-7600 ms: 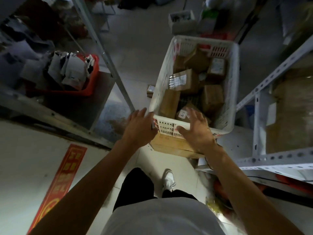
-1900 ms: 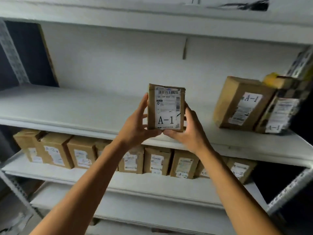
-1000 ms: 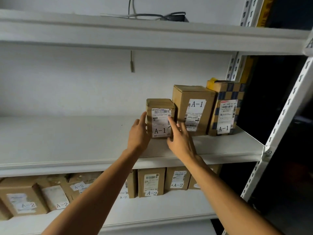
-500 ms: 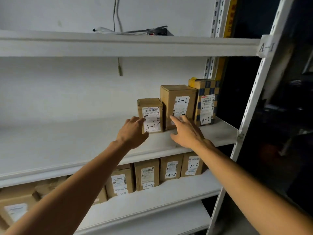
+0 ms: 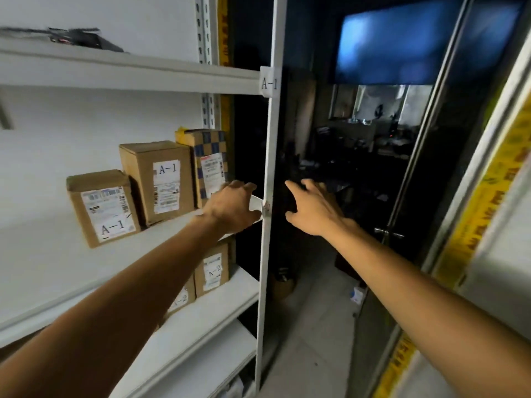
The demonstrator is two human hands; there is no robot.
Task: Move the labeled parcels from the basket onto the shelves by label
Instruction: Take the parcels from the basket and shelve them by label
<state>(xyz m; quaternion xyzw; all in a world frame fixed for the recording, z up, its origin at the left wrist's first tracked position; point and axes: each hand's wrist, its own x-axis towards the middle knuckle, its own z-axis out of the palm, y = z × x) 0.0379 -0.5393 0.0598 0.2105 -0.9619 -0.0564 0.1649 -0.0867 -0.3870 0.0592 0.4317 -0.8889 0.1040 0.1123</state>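
White metal shelving (image 5: 129, 74) fills the left half, dim storeroom, dark doorway on the right with a blurred blue screen (image 5: 416, 38) high up. Whole frame is motion-smeared, so small print is unreadable.

Upper visible shelf board (image 5: 43, 254) carries three parcels in a row at its right end. Small brown cardboard parcel (image 5: 100, 206), upright, white shipping label with "A-1" at the bottom, stands apart from both hands. Just right of it and touching or nearly so, a taller brown carton (image 5: 156, 179) with an "A-1" sticker. Behind that, a checkered blue-and-yellow box (image 5: 205, 162); its lower label is hidden by the left hand.

Left hand (image 5: 231, 209) hangs in front of the shelf's right end, fingers loosely curled, gripping nothing. Right hand (image 5: 313, 209) is out past the white upright post (image 5: 268, 168), fingers spread and relaxed, holding nothing.

Post carries a paper tag reading "A-1" (image 5: 269, 81). Lower shelf holds more brown cartons (image 5: 212, 271) labelled "A-2", mostly covered by the left forearm. Dark object on the top shelf (image 5: 83, 40) too blurred to identify. Yellow printed strip (image 5: 474, 225) runs down the right edge, text illegible. Basket is out of frame.
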